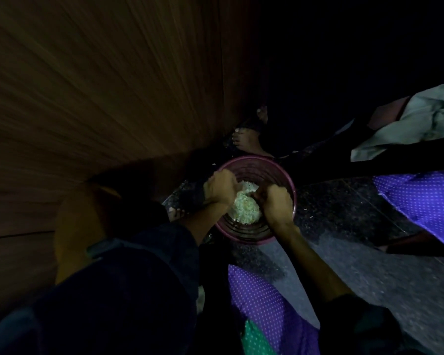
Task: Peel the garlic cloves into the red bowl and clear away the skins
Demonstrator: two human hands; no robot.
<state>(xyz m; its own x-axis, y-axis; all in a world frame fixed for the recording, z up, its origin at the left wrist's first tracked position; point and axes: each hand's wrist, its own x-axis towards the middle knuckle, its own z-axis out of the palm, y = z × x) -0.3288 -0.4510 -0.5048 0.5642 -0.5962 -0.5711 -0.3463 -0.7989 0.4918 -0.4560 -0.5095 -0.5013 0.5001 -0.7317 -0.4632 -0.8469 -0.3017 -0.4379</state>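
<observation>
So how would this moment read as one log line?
both hands over red bowl | left hand, right hand in pale garlic pile | grip unclear

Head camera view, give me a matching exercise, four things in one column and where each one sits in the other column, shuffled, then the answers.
Things:
1. red bowl
2. pale heap
3. left hand
4. dotted purple cloth

Places:
A. over the bowl's left rim
B. on the dark speckled floor
C. right of the bowl
D. inside the bowl, between both hands

Pairs: 1-B, 2-D, 3-A, 4-C
</observation>
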